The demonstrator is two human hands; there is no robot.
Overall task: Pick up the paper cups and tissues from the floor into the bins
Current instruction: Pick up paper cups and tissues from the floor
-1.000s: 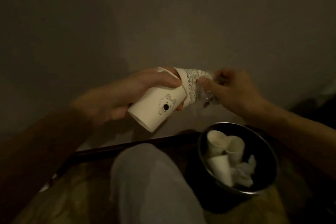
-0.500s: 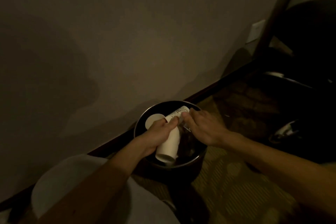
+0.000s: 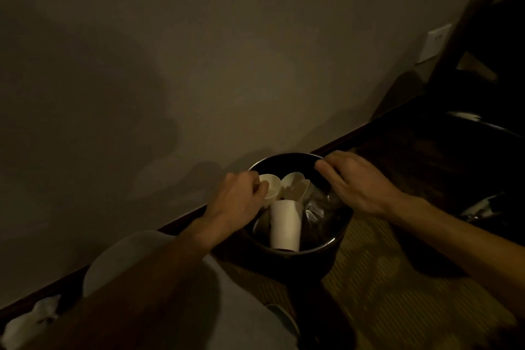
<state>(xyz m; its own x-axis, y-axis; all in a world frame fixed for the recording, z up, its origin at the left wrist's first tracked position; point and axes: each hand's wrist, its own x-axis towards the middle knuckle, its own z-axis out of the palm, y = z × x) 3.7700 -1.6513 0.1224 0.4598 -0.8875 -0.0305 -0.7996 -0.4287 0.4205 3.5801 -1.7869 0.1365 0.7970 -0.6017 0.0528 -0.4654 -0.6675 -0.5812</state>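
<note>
Left hand (image 3: 241,199), right hand (image 3: 356,183) — over bin (image 3: 301,264)

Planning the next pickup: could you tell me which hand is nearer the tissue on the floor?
Left. The left hand is at the left rim of the bin, toward the tissue; the right hand is over the right rim.

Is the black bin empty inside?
No, several white paper cups lie inside the bin, one of them bottom end toward the camera.
</note>
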